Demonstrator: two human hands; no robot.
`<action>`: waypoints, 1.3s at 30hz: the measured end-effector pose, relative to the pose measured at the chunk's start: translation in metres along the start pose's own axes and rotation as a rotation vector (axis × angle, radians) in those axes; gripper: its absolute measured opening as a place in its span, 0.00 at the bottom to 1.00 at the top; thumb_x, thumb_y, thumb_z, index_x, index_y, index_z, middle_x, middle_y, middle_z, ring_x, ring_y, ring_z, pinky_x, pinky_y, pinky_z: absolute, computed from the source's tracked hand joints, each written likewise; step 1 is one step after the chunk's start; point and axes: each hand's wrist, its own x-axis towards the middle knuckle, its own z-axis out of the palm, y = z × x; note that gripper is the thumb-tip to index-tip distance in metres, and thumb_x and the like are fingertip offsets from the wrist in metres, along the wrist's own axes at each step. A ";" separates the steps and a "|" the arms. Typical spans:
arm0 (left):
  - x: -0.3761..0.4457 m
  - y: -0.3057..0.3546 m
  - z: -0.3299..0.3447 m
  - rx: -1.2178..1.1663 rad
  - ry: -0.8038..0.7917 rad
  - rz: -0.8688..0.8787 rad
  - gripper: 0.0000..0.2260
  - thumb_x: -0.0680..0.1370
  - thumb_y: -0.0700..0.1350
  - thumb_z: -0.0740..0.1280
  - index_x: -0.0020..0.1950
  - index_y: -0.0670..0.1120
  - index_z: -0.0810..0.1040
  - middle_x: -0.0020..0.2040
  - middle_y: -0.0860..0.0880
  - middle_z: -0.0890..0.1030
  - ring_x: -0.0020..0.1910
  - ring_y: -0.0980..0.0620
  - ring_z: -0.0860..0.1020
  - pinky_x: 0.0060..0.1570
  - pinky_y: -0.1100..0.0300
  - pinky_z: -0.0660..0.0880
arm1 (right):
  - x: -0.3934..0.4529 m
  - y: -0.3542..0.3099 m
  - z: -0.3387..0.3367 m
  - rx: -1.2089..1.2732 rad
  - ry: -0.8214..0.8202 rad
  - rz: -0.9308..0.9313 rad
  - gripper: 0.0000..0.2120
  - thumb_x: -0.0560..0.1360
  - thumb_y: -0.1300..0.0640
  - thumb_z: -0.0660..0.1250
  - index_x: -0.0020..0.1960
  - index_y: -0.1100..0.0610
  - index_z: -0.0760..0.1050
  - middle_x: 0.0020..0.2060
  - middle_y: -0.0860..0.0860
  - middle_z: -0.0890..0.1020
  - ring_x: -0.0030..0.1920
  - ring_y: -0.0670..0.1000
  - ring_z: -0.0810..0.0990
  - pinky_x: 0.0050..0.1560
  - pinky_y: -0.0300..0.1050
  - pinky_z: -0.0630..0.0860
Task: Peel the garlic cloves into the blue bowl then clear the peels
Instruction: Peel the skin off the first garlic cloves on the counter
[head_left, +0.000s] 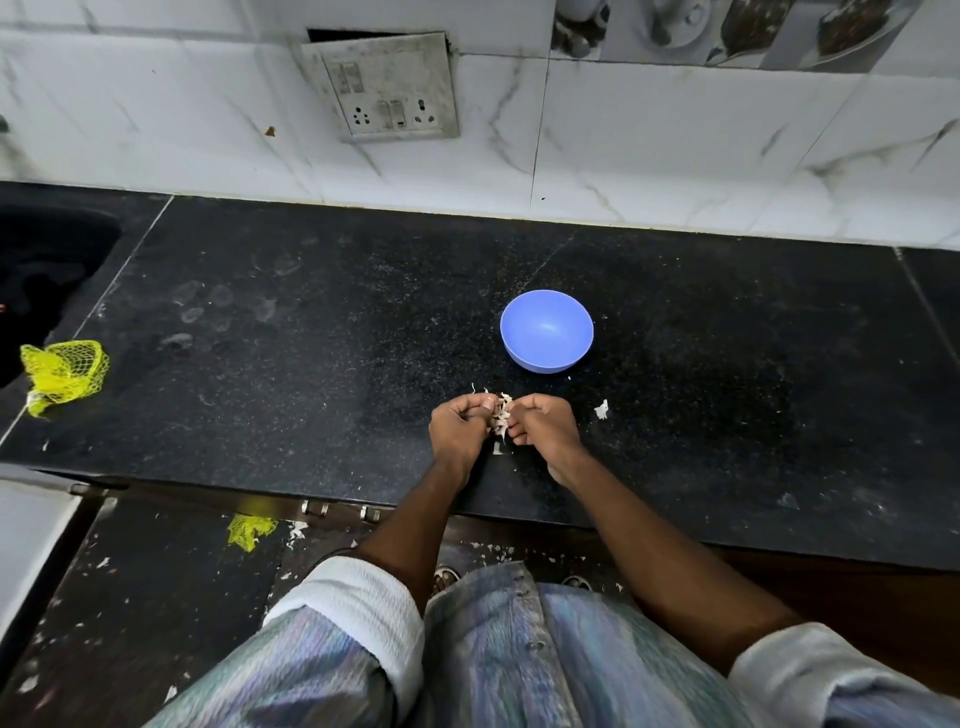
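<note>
Centre frame: left hand (460, 426) and right hand (543, 422), fingers curled around papery garlic (500, 413), cloves largely hidden; blue bowl (546, 331) just above.

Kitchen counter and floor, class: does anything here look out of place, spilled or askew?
Yes. Garlic peel scraps and a piece of yellow netting lie on the floor below the counter. The socket plate on the wall hangs crooked over an open gap. The blue bowl looks empty.

Home kitchen; black granite counter (311, 338); tiled wall (675, 156); sink (47, 270).
</note>
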 end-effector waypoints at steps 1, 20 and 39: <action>0.001 0.000 -0.002 0.023 -0.011 0.010 0.05 0.78 0.38 0.75 0.48 0.47 0.88 0.39 0.49 0.87 0.36 0.55 0.80 0.42 0.57 0.78 | 0.001 0.000 0.000 -0.009 0.015 -0.002 0.05 0.78 0.64 0.68 0.48 0.65 0.82 0.36 0.56 0.84 0.34 0.49 0.80 0.35 0.42 0.78; 0.019 0.030 -0.021 0.823 0.105 0.091 0.13 0.75 0.49 0.78 0.59 0.54 0.83 0.60 0.52 0.80 0.57 0.50 0.81 0.56 0.53 0.78 | 0.016 0.004 0.023 -0.349 0.216 -0.135 0.08 0.70 0.63 0.75 0.44 0.51 0.82 0.37 0.44 0.83 0.42 0.47 0.83 0.52 0.48 0.81; -0.007 0.020 0.004 0.642 -0.010 0.422 0.12 0.77 0.33 0.66 0.52 0.48 0.84 0.49 0.50 0.82 0.47 0.52 0.80 0.49 0.58 0.77 | 0.009 0.010 0.006 0.033 0.114 -0.153 0.03 0.79 0.62 0.70 0.49 0.57 0.83 0.40 0.53 0.87 0.38 0.50 0.84 0.39 0.46 0.83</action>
